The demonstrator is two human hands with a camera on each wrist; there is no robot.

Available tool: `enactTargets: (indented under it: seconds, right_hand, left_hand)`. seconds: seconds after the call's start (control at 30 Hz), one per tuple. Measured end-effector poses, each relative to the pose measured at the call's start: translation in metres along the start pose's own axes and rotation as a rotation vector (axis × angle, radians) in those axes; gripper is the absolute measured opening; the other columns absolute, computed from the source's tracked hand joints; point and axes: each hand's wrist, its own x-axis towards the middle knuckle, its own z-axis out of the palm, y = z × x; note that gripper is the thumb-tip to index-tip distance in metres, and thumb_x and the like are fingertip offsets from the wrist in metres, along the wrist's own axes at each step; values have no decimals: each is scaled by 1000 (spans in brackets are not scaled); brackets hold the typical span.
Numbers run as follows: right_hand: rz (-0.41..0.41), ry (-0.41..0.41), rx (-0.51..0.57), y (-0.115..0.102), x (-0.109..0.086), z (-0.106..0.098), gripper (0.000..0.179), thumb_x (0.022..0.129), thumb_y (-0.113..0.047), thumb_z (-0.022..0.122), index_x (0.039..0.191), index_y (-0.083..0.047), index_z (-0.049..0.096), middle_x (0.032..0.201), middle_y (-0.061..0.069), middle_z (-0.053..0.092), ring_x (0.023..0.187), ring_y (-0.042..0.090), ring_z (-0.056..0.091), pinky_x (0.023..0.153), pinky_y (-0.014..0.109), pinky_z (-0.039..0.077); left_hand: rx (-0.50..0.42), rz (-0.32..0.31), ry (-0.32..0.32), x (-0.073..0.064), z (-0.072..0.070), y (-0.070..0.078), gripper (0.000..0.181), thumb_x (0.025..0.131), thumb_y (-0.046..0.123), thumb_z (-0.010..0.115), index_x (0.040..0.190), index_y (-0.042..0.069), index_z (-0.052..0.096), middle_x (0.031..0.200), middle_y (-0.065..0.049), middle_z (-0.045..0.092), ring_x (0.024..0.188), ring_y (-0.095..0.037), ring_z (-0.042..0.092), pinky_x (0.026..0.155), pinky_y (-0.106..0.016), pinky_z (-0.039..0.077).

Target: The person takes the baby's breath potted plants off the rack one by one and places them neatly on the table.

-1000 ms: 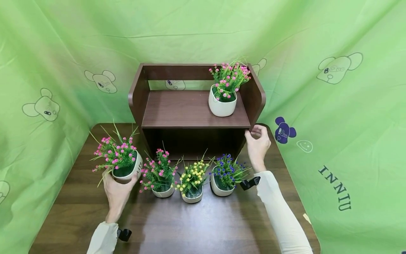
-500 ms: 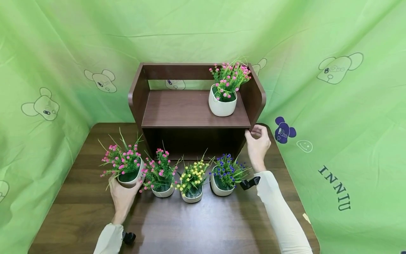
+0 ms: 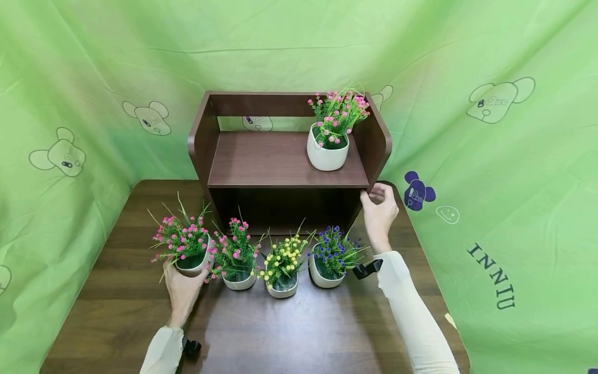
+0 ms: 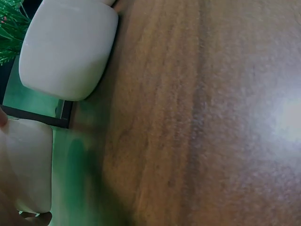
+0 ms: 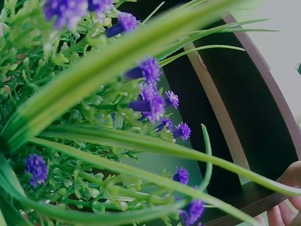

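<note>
My left hand [image 3: 184, 288] grips a white pot [image 4: 30, 165] of artificial pink flowers [image 3: 184, 236], thumb and fingers on opposite sides of it. The pot stands at the left end of a row on the table. Right beside it is a second pink-flowered pot [image 3: 239, 283]; its white wall also shows in the left wrist view. My right hand [image 3: 380, 210] holds the right side panel of a dark brown wooden shelf [image 3: 271, 158], just below the upper board. Its curled fingers are at the panel's edge, and in the right wrist view fingertips [image 5: 284, 214] show there.
Along the row stand a yellow-flowered pot [image 3: 282, 291] and a blue-flowered pot [image 3: 326, 280], close before the shelf. Another pink-flowered pot [image 3: 328, 156] sits on the upper board's right side. Green cloth [image 3: 514, 171] hangs around the brown table [image 3: 112, 311].
My left hand has brought its pink-flowered pot rightward and a little nearer to me, up beside the row. The pot now looks more upright. My right hand has stayed at the shelf.
</note>
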Motion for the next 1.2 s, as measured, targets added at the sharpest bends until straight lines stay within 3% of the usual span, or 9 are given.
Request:
enactTargets:
  seconds: [0.23, 0.57, 0.83, 1.03, 1.2]
  right_hand:
    - [12, 3, -3, 1, 1, 0, 25, 86, -4, 76, 109, 2, 69, 103, 15, 75, 86, 15, 67, 97, 27, 44]
    - [9, 0, -6, 1, 0, -1, 25, 86, -5, 76, 109, 2, 69, 103, 16, 76, 82, 3, 63, 98, 28, 43]
    - [7, 2, -4, 2, 1, -1, 26, 86, -4, 76, 110, 2, 70, 104, 17, 76, 84, 9, 65, 100, 29, 43]
    - [11, -4, -9, 2, 1, 0, 26, 86, -5, 76, 110, 2, 70, 104, 16, 76, 82, 2, 63, 99, 29, 42]
    - [13, -5, -7, 1, 0, 0, 26, 86, -5, 76, 110, 1, 69, 103, 16, 75, 82, 2, 62, 98, 28, 43]
  left_hand:
    - [13, -18, -8, -3, -2, -2, 78, 68, 9, 83, 135, -14, 50, 126, -32, 51, 118, -50, 48, 102, -59, 35]
    - [29, -24, -15, -7, -1, -7, 79, 69, 10, 83, 136, -12, 49, 126, -31, 50, 117, -48, 48, 103, -57, 36]
    - [15, -14, 14, -12, 3, -10, 81, 69, 13, 83, 136, -15, 47, 125, -34, 49, 117, -51, 49, 103, -60, 36]
    - [21, 6, 0, -17, 5, -14, 86, 67, 17, 83, 138, -15, 45, 128, -36, 48, 120, -53, 47, 104, -61, 35]
    - [12, -25, -17, -19, 5, -15, 85, 68, 16, 83, 138, -14, 45, 128, -35, 47, 121, -52, 47, 105, -61, 34]
